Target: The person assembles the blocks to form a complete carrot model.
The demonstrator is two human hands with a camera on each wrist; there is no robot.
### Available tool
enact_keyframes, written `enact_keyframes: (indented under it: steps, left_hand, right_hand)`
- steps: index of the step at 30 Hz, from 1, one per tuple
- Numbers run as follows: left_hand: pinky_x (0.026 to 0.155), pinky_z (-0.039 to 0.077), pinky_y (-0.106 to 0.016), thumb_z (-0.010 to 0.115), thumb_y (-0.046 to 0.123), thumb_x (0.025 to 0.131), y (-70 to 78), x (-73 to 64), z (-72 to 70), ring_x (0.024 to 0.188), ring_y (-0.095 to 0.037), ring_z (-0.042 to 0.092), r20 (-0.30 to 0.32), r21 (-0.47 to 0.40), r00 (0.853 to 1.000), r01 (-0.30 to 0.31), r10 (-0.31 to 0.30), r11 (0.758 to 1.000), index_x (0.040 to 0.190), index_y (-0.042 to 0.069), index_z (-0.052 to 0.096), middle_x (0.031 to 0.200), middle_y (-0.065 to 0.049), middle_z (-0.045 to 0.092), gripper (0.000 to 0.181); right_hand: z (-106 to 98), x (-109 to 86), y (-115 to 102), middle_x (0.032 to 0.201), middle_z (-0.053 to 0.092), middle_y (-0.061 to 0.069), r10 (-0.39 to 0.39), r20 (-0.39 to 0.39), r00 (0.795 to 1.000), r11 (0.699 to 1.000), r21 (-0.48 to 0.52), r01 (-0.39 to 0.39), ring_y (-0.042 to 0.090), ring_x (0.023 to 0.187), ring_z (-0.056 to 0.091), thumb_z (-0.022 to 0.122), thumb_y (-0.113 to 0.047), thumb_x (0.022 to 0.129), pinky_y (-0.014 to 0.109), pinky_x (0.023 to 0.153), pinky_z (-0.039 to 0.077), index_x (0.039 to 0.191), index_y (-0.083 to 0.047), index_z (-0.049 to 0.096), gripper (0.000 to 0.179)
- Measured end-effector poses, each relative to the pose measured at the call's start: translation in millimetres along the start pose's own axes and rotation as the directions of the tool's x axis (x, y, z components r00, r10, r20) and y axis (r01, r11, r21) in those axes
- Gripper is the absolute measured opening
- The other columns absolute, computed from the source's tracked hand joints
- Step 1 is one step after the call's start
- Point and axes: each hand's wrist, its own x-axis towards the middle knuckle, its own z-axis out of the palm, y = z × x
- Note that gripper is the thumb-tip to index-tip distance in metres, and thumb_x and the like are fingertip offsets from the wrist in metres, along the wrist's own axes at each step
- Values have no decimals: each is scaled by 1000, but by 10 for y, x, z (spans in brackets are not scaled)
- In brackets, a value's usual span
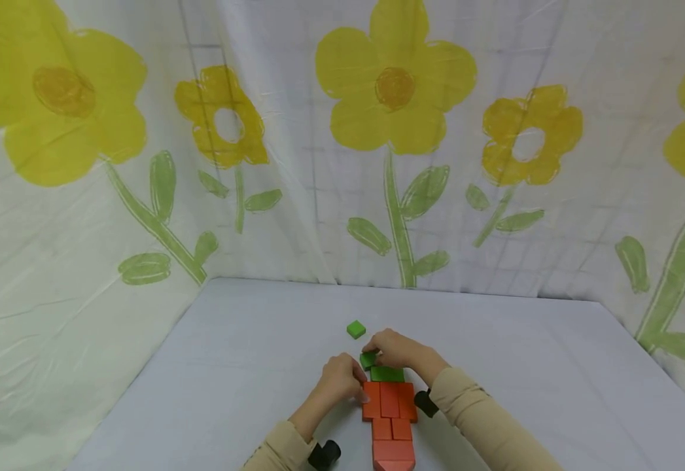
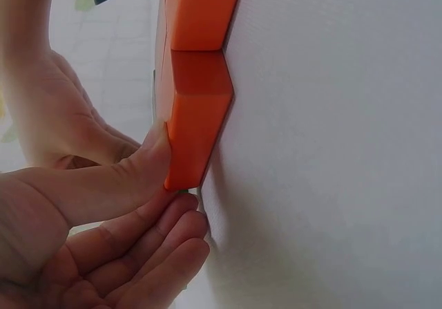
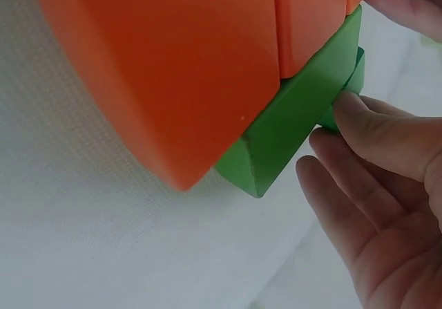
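Note:
My left hand (image 1: 339, 381) is at the upper left corner of a flat figure of blocks. In the left wrist view its thumb presses an orange block (image 2: 197, 136), with the index finger at that block's end. My right hand (image 1: 400, 349) pinches a small green block (image 1: 368, 360) between thumb and fingers, right by the far edge of a longer green block (image 1: 386, 375). The right wrist view shows that small block (image 3: 357, 74) partly hidden behind the longer green one (image 3: 297, 108), which lies against the orange blocks.
Below the upper orange row, two smaller orange blocks (image 1: 392, 429) and a wider one (image 1: 393, 451) run toward the near edge. A loose light green block (image 1: 356, 329) lies beyond the hands on the white table (image 1: 248, 366). A flower-print curtain (image 1: 295, 196) hangs behind.

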Motion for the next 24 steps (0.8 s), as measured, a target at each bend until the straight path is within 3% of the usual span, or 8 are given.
enact_keyframes:
  steps: [10,17,24]
  left_hand:
    - [55,45,-29,89,-3,60,7,-2,-3,63,-17,51,7,-10,1000,11,-10,1000,73,1,71,66,-2,61,22]
    - [54,46,-30,89,-2,60,21,3,-18,62,-17,52,7,-11,1000,12,-12,1000,73,1,71,66,-2,62,23]
    - [56,46,-29,89,-2,60,8,-19,-12,64,-17,53,12,-21,1000,3,-2,1000,74,1,71,68,-2,64,23]
  right_hand:
    - [-15,-7,18,108,69,15,-8,-13,1000,1000,13,8,31,105,63,63,13,82,41,89,51,112,6,69,31]
    - [-100,113,110,121,61,22,18,-129,991,1000,-21,-21,38,117,55,57,16,84,49,98,43,119,6,64,37]
    - [-58,288,33,145,46,15,122,-44,992,985,-117,-126,32,135,40,42,20,88,44,110,31,137,-2,53,55]
